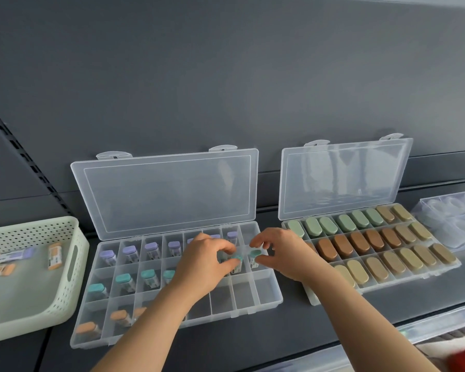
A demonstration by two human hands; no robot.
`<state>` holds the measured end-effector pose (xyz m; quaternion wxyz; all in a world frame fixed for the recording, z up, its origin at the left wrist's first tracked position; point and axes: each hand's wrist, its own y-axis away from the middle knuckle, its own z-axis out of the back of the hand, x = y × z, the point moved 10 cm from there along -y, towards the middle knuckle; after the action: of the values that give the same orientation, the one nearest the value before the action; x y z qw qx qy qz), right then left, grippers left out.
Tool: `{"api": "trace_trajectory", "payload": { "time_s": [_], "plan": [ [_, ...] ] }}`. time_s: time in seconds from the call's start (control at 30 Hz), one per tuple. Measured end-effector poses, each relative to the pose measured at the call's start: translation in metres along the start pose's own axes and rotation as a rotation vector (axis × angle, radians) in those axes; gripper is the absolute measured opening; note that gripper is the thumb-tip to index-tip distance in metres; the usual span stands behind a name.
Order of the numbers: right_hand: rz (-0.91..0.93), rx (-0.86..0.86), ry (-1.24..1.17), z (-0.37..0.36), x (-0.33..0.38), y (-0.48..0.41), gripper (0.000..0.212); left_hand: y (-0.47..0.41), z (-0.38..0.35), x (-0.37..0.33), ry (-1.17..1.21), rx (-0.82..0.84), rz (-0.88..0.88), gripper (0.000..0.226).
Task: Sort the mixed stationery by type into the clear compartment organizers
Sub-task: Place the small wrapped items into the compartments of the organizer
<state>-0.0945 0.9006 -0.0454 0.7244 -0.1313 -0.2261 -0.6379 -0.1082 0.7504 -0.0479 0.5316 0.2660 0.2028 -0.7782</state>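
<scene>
1. Nearest me, my two bare forearms (156, 318) reach over the dark shelf (266, 339).
2. My left hand (207, 260) pinches a teal-capped item (236, 256) between thumb and fingertips, at the middle row of the clear organizer (269, 299).
3. My right hand (282, 253) pinches a second teal-capped item (255, 254), just beside the first.
4. Left of my left hand, teal caps (124, 279) stand in that row; purple caps (129, 251) lie beyond, orange caps (87, 328) nearer me.
5. Right of my right hand sits a second organizer (312, 296) holding oval pieces (360, 242).
</scene>
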Motion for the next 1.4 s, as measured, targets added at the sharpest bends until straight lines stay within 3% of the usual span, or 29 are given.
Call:
{"api": "trace_trajectory", "payload": {
  "time_s": [0.17,0.33,0.63,0.9,1.07,1.13,1.23,1.4],
  "plan": [
    [0.063,-0.079,0.035,0.015,0.030,0.000,0.031,0.011,0.040,0.001,-0.018,-0.112,-0.077,0.019],
    [0.202,-0.131,0.077,0.011,0.107,-0.012,0.029,0.044,0.106,0.034,-0.077,-0.254,-0.038,0.022],
    [0.371,-0.061,-0.082,-0.056,0.266,-0.053,0.027,0.128,0.235,0.180,-0.144,-0.385,0.267,0.024],
    [0.277,0.150,-0.037,-0.158,0.353,-0.116,0.038,0.136,0.278,0.314,-0.107,-0.210,0.488,0.037],
    [0.204,0.245,0.013,-0.203,0.363,-0.147,0.037,0.124,0.266,0.354,-0.272,-0.016,0.530,0.039],
    [0.173,0.269,0.063,-0.213,0.364,-0.155,0.035,0.120,0.264,0.357,-0.290,-0.004,0.516,0.047],
    [0.139,0.279,0.104,-0.225,0.361,-0.162,0.016,0.114,0.263,0.357,-0.277,-0.009,0.476,0.048],
    [0.117,0.236,-0.044,-0.228,0.361,-0.162,0.033,0.113,0.264,0.362,-0.101,-0.061,0.444,0.038]
  ]
}}
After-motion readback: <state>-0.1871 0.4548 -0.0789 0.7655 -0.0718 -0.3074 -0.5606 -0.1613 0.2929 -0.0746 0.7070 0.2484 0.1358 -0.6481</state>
